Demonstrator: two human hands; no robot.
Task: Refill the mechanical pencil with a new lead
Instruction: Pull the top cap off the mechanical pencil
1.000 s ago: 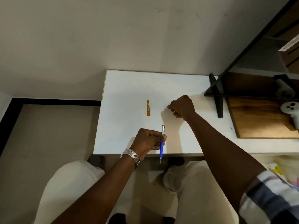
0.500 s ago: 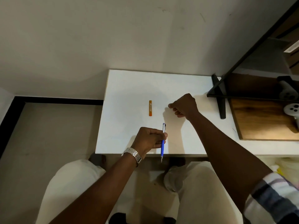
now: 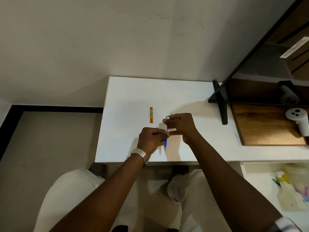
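Above the white bench (image 3: 127, 91), left hand (image 3: 151, 139) fingers pinch the blue plastic mechanical pencil (image 3: 166, 138) (tip downward); right hand (image 3: 181, 125) fingers pinch its top.

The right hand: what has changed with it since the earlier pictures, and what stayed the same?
The right hand left the table, where it rested as a fist, and moved toward the person to the top end of the blue pencil, where its fingers now pinch. The left hand kept its grip on the pencil's middle, tip toward the person. The orange lead case stayed flat on the table.
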